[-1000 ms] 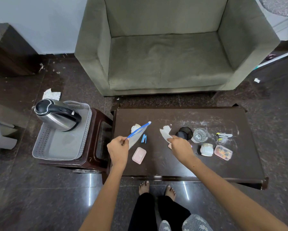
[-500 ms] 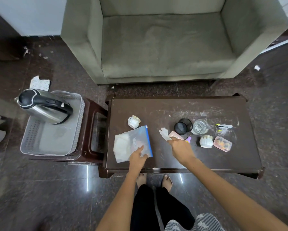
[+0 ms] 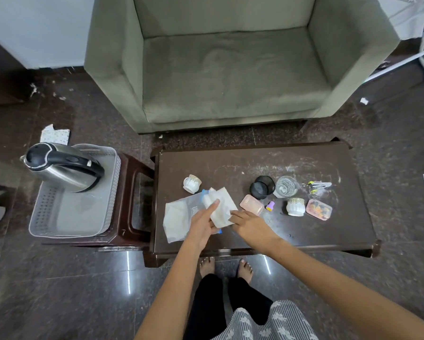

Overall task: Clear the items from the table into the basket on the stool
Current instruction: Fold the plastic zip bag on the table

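My left hand lies with straight fingers across a white piece of paper and a clear zip bag with a blue seal, near the table's front left. My right hand pinches the paper's right edge. The grey basket stands on the brown stool left of the table and holds a steel kettle. On the dark table lie a small white cup, a pink box, a black pen holder, a glass, a second white cup, clips and a pink container.
A grey sofa stands just behind the table. Scraps of paper lie on the dark tiled floor. My bare feet are at the table's front edge. A small purple item sits by the pink box.
The zip bag went from lifted in my left hand to lying flat on the table. My right hand brought the torn paper leftward onto the bag, where my left hand now lies on it.
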{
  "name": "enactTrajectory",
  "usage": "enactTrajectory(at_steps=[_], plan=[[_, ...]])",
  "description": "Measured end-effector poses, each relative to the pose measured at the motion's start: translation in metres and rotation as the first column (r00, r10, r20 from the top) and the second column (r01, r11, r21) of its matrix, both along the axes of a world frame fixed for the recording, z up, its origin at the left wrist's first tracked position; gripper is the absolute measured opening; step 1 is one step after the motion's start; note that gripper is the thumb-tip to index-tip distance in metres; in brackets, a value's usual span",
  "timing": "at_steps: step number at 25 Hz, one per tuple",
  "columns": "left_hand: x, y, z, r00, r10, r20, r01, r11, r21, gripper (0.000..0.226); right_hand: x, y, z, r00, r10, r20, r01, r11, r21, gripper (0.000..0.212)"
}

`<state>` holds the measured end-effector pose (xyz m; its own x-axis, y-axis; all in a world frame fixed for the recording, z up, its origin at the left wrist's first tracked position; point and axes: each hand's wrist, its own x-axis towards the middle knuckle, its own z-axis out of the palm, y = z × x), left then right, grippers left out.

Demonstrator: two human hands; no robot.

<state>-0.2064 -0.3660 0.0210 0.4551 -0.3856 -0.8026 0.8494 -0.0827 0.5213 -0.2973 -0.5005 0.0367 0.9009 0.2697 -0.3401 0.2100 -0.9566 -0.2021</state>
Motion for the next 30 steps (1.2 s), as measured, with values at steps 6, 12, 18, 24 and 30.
enactTrajectory(at_steps=[6,12,18,24,30], plan=[[0.003,-0.001,0.002,0.997,0.081,-0.019,-0.080,0.996,0.045,0.033,0.004,0.001,0.013,0.985,-0.081,0.150,0.059,0.987,0.148,0.016],[-0.001,0.001,0.000,0.994,0.045,0.095,-0.061,0.982,0.180,0.042,0.016,0.010,0.010,0.995,0.030,0.096,-0.040,0.994,0.101,0.014],[0.007,0.012,-0.001,0.971,0.235,0.035,-0.237,0.950,0.203,0.036,0.012,0.008,0.005,0.668,-0.730,-0.144,0.613,0.431,0.662,0.026],[0.000,0.015,0.004,0.954,0.300,0.006,-0.299,0.949,0.097,0.036,0.020,0.044,-0.010,0.161,-0.691,-0.705,0.731,-0.396,0.556,0.038],[0.005,0.028,0.010,0.949,0.314,0.033,-0.315,0.949,0.004,0.028,0.025,0.034,-0.019,0.192,-0.749,-0.634,0.735,-0.318,0.599,0.022]])
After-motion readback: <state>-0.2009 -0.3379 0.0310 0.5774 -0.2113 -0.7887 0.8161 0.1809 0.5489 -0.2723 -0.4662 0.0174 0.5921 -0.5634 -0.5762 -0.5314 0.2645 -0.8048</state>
